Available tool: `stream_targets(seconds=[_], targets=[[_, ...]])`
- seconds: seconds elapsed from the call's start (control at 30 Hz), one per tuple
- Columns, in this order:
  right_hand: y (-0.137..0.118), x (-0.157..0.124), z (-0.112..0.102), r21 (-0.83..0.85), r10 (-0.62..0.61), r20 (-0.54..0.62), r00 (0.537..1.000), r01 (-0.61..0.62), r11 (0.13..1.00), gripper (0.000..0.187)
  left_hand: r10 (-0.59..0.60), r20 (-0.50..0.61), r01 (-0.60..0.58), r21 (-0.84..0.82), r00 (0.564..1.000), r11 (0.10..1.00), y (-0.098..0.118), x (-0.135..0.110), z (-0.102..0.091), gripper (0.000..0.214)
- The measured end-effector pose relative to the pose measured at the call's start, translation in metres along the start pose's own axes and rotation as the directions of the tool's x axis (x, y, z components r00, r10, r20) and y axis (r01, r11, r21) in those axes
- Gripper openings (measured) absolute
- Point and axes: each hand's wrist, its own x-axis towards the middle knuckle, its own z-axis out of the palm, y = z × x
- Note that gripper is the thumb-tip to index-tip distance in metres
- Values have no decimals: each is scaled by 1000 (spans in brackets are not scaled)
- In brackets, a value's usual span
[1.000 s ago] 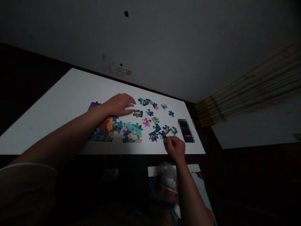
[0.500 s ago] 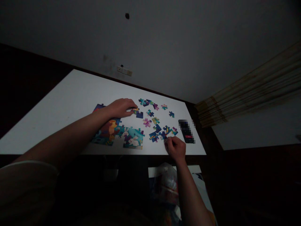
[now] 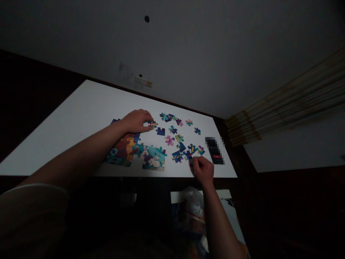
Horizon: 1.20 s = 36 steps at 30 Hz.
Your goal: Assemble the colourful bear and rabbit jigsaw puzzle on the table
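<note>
My left hand [image 3: 136, 121] rests above the top of a part-assembled jigsaw puzzle [image 3: 126, 151], pinching a small multicoloured puzzle piece [image 3: 152, 124] between thumb and fingers. Just right of that piece lies a loose dark blue piece [image 3: 160, 131]. The puzzle shows rabbits [image 3: 152, 162] on teal and an orange figure. Several loose pieces [image 3: 178, 144] are scattered to the right. My right hand [image 3: 202, 169] sits at the table's near edge, its fingertips bunched against a cluster of pieces [image 3: 187, 154]. Whether those fingers hold a piece is hidden.
A dark, blurred phone-like object [image 3: 215, 151] lies right of the pieces on the white table [image 3: 72, 144]. Below the near edge is a plastic bag [image 3: 190, 212]. A curtain [image 3: 283, 108] hangs at right, and a wall switch plate [image 3: 143, 81] is behind.
My left hand has drawn back left, taking the small piece away from the dark blue piece, which stays put. My right hand has barely moved.
</note>
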Motion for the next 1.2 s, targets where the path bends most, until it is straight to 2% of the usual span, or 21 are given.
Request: stream_targets(seconds=[0.3, 0.53, 0.67, 0.9, 1.07, 1.2], targets=[[3, -6, 1, 12, 18, -18, 1000, -18, 1000, 60, -53, -24, 54, 8, 998, 999, -19, 0, 8, 60], [11, -17, -3, 64, 87, -188, 978, -76, 995, 63, -95, -17, 95, 5, 995, 995, -26, 3, 12, 74], [11, -19, -3, 85, 114, -230, 967, -97, 992, 67, -144, -26, 144, -6, 989, 990, -26, 3, 11, 71], [11, -17, -2, 77, 104, -217, 971, -90, 993, 65, -168, -32, 167, -20, 985, 986, -26, 2, 11, 52], [10, -15, -1, 75, 96, -187, 978, -83, 994, 67, -90, -29, 88, -41, 996, 995, -31, 2, 13, 54], [11, -15, -1, 84, 84, -178, 980, -70, 994, 65, -71, -24, 70, -44, 997, 997, -31, 3, 14, 58]])
